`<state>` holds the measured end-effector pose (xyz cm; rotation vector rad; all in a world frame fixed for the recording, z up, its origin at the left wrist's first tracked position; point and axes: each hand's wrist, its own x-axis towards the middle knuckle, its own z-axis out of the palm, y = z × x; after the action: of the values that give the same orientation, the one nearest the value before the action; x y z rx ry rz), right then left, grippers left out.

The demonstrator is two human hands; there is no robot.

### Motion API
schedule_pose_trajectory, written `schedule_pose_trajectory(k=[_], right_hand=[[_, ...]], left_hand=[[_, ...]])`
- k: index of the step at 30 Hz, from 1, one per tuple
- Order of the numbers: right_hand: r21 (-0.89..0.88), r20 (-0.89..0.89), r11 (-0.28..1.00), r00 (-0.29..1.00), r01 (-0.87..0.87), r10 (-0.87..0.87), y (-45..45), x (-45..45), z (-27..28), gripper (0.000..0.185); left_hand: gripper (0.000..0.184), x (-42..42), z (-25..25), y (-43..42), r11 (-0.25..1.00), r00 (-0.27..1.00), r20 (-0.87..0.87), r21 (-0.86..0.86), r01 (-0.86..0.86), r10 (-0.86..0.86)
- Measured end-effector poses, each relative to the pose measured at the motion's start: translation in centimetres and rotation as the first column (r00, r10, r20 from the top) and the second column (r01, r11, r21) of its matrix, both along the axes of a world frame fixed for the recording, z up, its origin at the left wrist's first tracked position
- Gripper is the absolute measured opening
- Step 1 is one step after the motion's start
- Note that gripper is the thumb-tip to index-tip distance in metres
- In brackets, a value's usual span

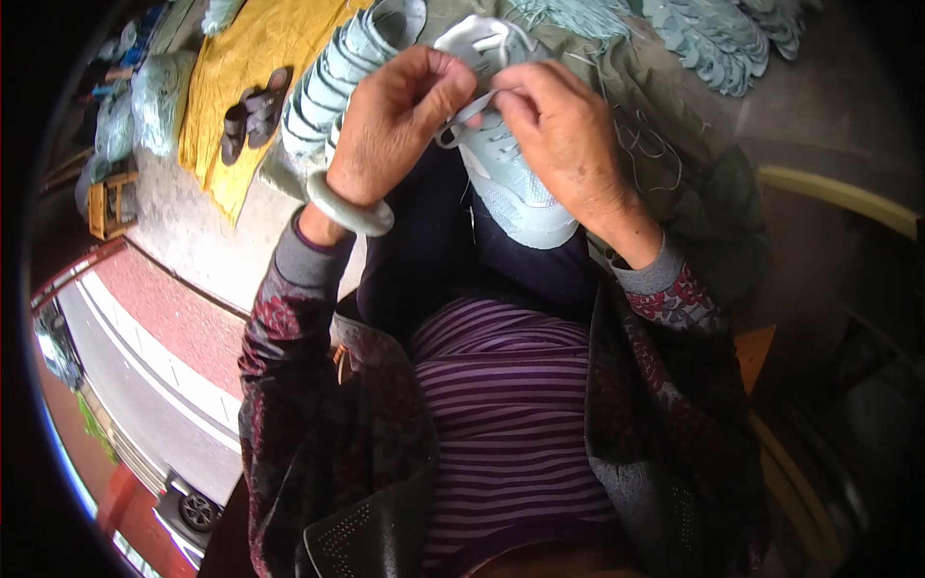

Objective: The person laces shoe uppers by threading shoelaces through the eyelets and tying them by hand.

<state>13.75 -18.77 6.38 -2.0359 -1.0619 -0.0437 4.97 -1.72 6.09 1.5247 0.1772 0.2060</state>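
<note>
A pale blue sneaker upper (pixel 520 197) rests across my knees, its toe toward me and its white-lined collar (pixel 461 37) away from me. Above its tongue area, a flat pale shoelace (pixel 474 108) stretches between my hands, with a loop hanging at the left. My left hand (pixel 400 120), with a pale bangle (pixel 347 207) on its wrist, is closed in a pinch on the shoelace. Also pinching it is my right hand (pixel 568 135), close over the upper's right side. The fingers hide part of the eyelets, and I cannot tell how far the lace is threaded.
Nested pale blue uppers (pixel 313 101) form a curved stack beyond my left hand. More uppers (pixel 708 43) lie piled at the far right. Loose laces (pixel 655 159) trail over dark green cloth. Dark sandals (pixel 255 116) sit on a yellow sheet (pixel 217 82), near plastic bags (pixel 162 101).
</note>
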Motion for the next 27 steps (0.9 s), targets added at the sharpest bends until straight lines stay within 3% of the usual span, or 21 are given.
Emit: schedule_pose_trajectory(k=[1,2,4,8,11,15,20,22,24,27], right_hand=[[0.027,-0.042,0.999,0.999,0.034,-0.033,0.0,0.0,0.0,0.011],[0.05,-0.086,0.996,0.994,0.069,-0.065,0.1,0.0,-0.2,0.009],[0.041,-0.112,0.998,0.993,0.053,-0.048,0.0,0.0,-0.4,0.008],[0.031,-0.189,0.996,0.979,0.079,-0.072,0.0,0.2,-0.6,0.011],[0.053,-0.353,0.992,0.931,0.117,-0.091,0.2,0.4,-0.5,0.01],[0.084,-0.418,0.993,0.908,0.081,-0.038,0.3,1.0,-0.7,0.013],[0.085,-0.52,0.996,0.854,0.03,0.019,0.3,1.5,0.5,0.018],[0.063,-0.693,0.994,0.72,0.089,-0.021,0.1,1.9,1.4,0.024],[0.114,-0.663,0.993,0.747,0.039,0.046,-0.2,3.1,1.1,0.029],[0.052,-0.503,0.998,0.862,-0.035,0.057,0.0,3.7,2.2,0.026]], left_hand=[[0.028,-0.1,0.9,0.3,0.983,0.999,-0.043,0.182,0.017,-0.009],[0.029,0.2,0.6,0.7,0.98,0.998,-0.065,0.197,0.02,-0.007],[0.027,1.1,-0.5,1.2,0.94,0.994,0.089,0.339,0.033,-0.067],[0.026,1.9,-0.5,2.2,0.863,0.97,-0.095,0.443,0.242,-0.223],[0.027,2.4,-0.9,2.4,0.899,0.955,-0.013,0.333,0.284,-0.296],[0.01,2.4,1.2,2.1,0.867,0.98,0.028,0.472,0.159,-0.195],[0.007,3.3,0.7,2.7,0.915,0.967,0.153,0.38,0.131,-0.202],[0.007,3.3,1.0,2.9,0.924,0.967,0.183,0.37,0.096,-0.174],[0.007,3.3,2.0,2.9,0.898,0.965,0.191,0.433,0.083,-0.181],[0.007,3.9,1.3,2.5,0.922,0.95,0.258,0.382,0.064,-0.173]])
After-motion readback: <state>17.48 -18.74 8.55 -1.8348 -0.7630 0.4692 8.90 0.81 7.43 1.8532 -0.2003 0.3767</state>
